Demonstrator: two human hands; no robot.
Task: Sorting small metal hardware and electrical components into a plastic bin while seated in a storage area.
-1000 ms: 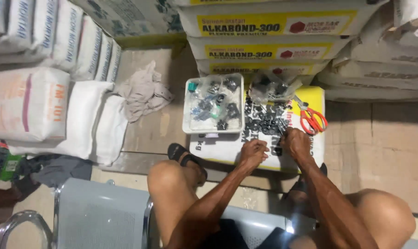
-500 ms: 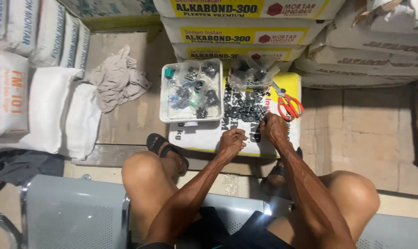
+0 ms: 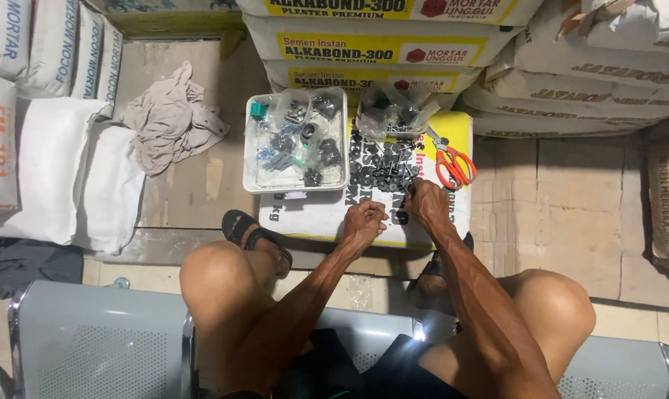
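Black small parts are lying on the sack; right hand pinching among them, left hand curled at 8 o'clock, contents unclear. Both hands barely shifting since earlier.

Building-supply shop or its storeroom. Stacked white-and-yellow paper mortar sacks fill the back wall, more white woven sacks on the left, grey-brown paper sacks on the right. Bare concrete floor. Perforated grey metal waiting bench serves as the seat; one flat sack serves as the worktable.
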